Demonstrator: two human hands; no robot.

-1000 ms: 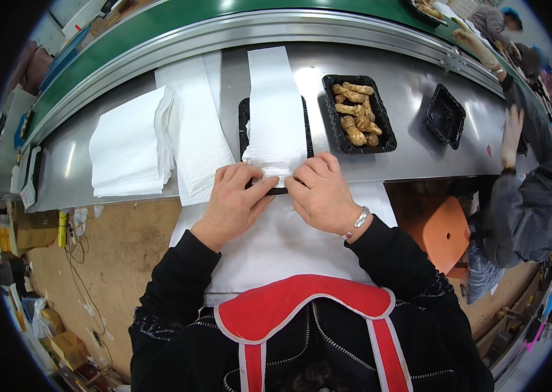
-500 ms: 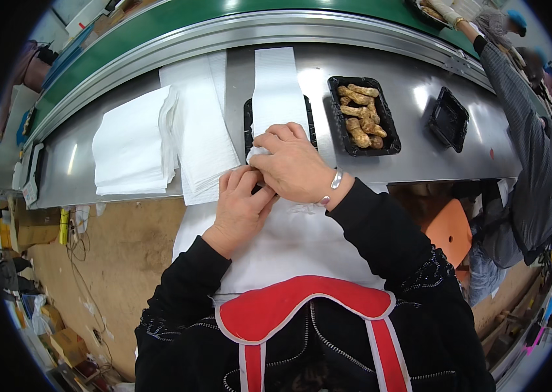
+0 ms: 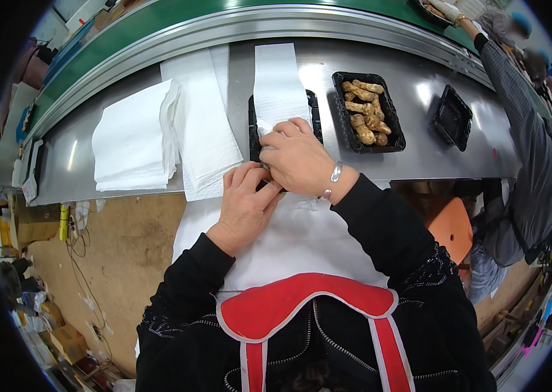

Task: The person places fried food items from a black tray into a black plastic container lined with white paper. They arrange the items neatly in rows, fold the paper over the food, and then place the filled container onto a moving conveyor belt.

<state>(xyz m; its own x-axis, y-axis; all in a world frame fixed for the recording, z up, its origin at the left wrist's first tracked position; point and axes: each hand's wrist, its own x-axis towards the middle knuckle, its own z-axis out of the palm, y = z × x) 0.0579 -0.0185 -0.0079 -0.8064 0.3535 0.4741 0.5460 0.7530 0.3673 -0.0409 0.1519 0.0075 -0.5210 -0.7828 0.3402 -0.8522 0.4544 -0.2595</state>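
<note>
A long white paper sheet (image 3: 276, 75) lies over a black plastic tray (image 3: 317, 117) directly in front of me, its far end reaching past the tray onto the metal. My right hand (image 3: 302, 160), with a silver bracelet at the wrist, is closed on the sheet's near end, which bunches up at the fingertips inside the tray. At the tray's near left corner, my left hand (image 3: 243, 206) curls its fingers and thumb around the edge. Both hands hide the tray's near part.
Left of the tray lie loose white sheets (image 3: 201, 117) and a thick stack of white paper (image 3: 132, 137). To the right stand a black tray of brown knobbly roots (image 3: 370, 114) and another black tray (image 3: 453, 117). A green conveyor (image 3: 354, 13) runs behind; a co-worker's sleeve (image 3: 514, 98) reaches in from the right.
My right hand has shifted slightly away from me, taking the bunched paper farther into the tray. More of the tray's left side now shows. My left hand stays at the near corner.
</note>
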